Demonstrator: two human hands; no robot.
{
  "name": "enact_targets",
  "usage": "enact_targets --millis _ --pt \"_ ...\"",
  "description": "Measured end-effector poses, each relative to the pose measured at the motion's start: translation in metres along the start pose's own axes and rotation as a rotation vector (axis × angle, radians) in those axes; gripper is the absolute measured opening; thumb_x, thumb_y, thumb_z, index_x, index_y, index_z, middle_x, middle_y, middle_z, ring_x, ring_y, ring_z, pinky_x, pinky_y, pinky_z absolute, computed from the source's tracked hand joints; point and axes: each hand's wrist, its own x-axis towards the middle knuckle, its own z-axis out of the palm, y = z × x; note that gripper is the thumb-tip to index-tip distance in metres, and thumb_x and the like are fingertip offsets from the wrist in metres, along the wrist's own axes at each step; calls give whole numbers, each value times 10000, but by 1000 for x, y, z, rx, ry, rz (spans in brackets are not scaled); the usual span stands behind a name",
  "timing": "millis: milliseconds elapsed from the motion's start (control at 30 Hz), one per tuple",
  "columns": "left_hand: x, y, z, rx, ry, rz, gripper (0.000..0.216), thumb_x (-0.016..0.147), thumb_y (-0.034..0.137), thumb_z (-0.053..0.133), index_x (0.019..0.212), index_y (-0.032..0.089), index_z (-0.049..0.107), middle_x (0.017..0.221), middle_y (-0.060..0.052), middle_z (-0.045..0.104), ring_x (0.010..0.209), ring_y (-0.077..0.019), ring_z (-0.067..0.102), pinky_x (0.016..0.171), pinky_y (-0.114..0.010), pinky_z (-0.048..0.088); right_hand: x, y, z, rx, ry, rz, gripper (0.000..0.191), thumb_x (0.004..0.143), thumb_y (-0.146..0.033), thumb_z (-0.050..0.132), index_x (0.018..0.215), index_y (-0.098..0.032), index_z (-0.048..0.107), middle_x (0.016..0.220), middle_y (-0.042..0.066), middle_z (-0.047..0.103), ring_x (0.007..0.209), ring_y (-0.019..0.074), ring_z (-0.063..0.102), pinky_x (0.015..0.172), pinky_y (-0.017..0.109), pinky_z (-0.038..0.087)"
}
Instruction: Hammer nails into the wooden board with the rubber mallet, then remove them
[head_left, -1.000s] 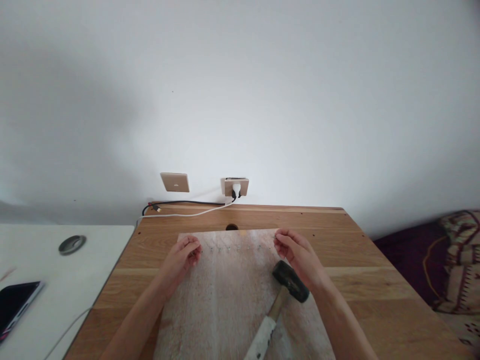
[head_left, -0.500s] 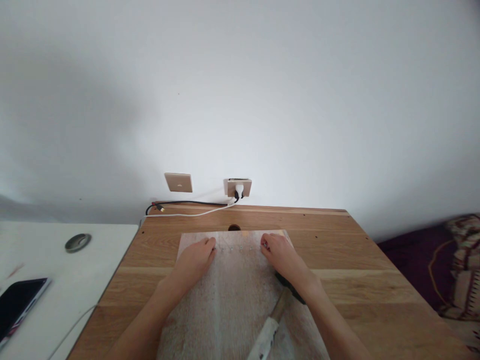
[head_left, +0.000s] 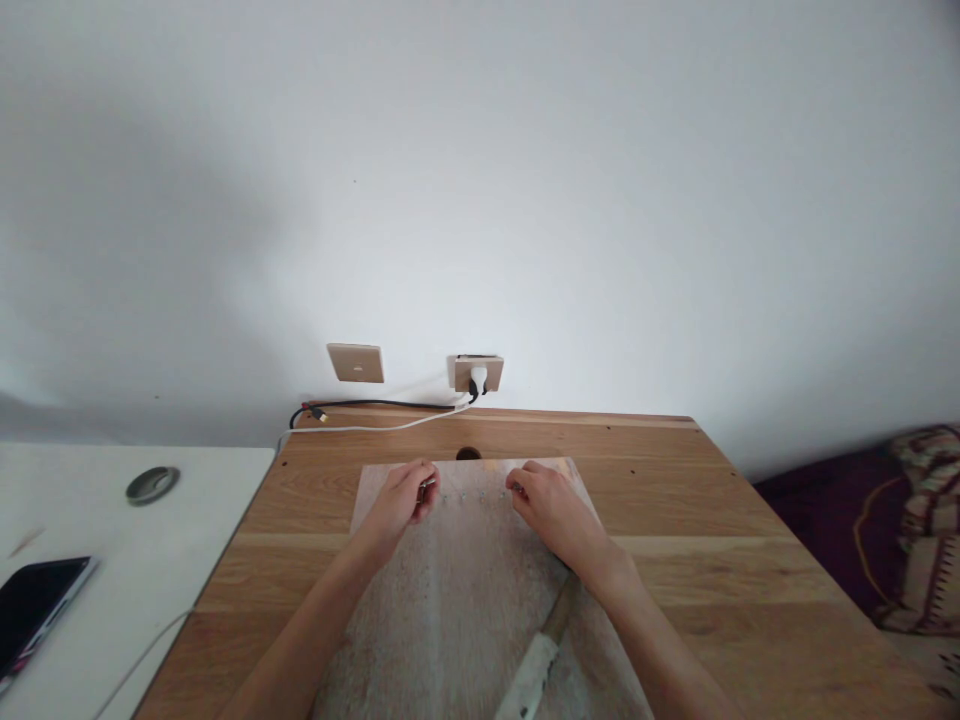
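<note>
A worn, whitish wooden board [head_left: 465,590] lies on the table, with a row of small shiny nails [head_left: 482,495] near its far edge. At the row's left end, my left hand [head_left: 403,500] is closed, and thin metal nails show between its curled fingers. My right hand [head_left: 547,500] is pinched at the right end of the row, around a small shiny nail partly hidden by the fingers. A hammer [head_left: 534,665] with a pale wrapped handle rests on the board, its head mostly covered by my right forearm.
The wooden table [head_left: 697,560] meets a white wall. Behind the board are a cable hole [head_left: 469,454], cables [head_left: 375,429] and a wall socket [head_left: 487,374] with a plug. On the left, a white surface [head_left: 150,560] holds a phone-like device [head_left: 41,605] and a round grey lid [head_left: 152,485].
My left hand has turned and moved slightly left, so metal now shows between its fingers. My right hand has shifted left along the row, and the forearm now covers more of the hammer head.
</note>
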Motion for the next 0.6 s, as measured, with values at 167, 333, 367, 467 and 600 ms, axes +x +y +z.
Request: enact_targets --millis 167,333,367,467,600 --pt "-3 -12 0 209 26 57 309 903 482 465 729 231 509 647 11 539 648 -183 539 623 -291 378 1 -5 2 25 -55 -17 299 974 -68 523 961 -168 804 997 111 788 946 214 744 852 261 489" --pt "-8 -7 4 852 -89 216 153 962 275 492 976 202 626 957 -91 728 884 -250 678 770 -335 445 2 -5 5 64 -57 -11 283 961 -62 546 1021 -158 806 1021 120 788 981 224 740 877 269 493" --pt "-8 -5 6 929 -121 241 187 982 248 459 998 194 638 995 -109 735 913 -261 690 782 -342 454 2 -5 7 73 -53 -5 279 960 -62 548 1016 -158 804 1022 123 785 973 224 739 867 269 494" --pt "-2 0 9 1043 -175 311 277 1015 225 398 986 177 670 1013 -139 741 936 -278 702 789 -355 466 2 -7 11 110 -34 6 249 952 -65 560 943 -163 790 974 121 773 922 225 734 819 274 495" --pt "6 4 11 878 -76 298 305 983 265 427 758 193 620 837 -102 711 804 -241 660 745 -340 436 2 -6 11 217 33 0 235 905 -42 557 845 -178 739 928 99 741 868 217 709 812 299 500"
